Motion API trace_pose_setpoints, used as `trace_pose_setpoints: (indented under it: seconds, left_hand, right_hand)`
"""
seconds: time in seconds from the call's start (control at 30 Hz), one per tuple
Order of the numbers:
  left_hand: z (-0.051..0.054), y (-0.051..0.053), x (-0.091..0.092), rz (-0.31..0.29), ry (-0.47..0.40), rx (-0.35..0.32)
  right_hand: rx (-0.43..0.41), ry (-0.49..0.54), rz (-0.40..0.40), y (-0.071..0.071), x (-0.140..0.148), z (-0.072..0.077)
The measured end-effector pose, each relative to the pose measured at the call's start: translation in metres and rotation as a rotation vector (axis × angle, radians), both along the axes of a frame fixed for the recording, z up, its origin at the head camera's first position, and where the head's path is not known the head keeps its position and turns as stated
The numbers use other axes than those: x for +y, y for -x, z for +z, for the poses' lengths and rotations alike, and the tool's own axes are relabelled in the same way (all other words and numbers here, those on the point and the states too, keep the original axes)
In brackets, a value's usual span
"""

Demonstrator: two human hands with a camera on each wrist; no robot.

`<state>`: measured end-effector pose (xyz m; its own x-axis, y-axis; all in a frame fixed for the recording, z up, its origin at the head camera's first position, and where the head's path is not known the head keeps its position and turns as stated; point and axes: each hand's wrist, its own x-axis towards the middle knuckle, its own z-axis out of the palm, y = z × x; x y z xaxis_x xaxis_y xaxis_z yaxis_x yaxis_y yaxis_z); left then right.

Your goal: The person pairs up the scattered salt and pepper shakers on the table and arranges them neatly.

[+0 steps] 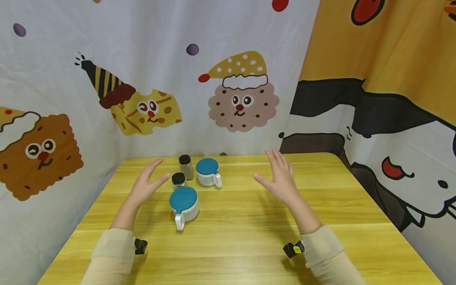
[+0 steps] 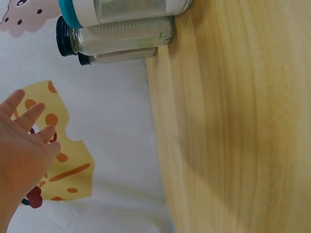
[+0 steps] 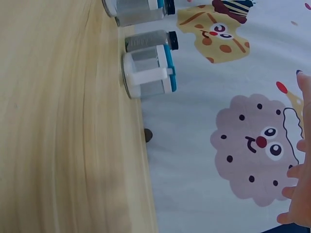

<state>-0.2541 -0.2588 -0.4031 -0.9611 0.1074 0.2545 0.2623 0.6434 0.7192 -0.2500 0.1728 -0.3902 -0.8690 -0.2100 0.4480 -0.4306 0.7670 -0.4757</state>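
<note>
Both hands hover above the table and hold nothing. My left hand (image 1: 145,186) has its fingers spread, just left of a cluster of jars. My right hand (image 1: 281,178) is also spread, to the right of the cluster and apart from it. Nearest me stands a jar with a blue lid and white handle (image 1: 184,204). Behind it is a small glass jar with a black lid (image 1: 178,180), partly hidden. Farther back are a taller black-lidded glass jar (image 1: 186,167) and a second blue-lidded jar with a handle (image 1: 208,172), its clear body visible in the right wrist view.
The wooden table (image 1: 235,245) ends at a white curtain (image 1: 149,51) printed with cartoon figures. On the right hangs a yellow, black and white curtain (image 1: 342,51). A small black camera (image 1: 140,246) sits at the left wrist, another camera (image 1: 294,249) at the right.
</note>
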Motion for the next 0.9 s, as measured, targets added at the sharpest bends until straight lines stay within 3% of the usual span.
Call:
trace_pose_setpoints:
  seconds: [0.37, 0.9]
  left_hand:
    - [-0.008, -0.002, 0.001, 0.017, -0.059, -0.059]
    - [-0.021, -0.001, 0.004, 0.033, -0.137, -0.074]
  right_hand:
    - [-0.009, 0.049, 0.027, -0.006, -0.016, -0.012]
    - [-0.013, 0.151, 0.069, -0.017, -0.041, -0.023]
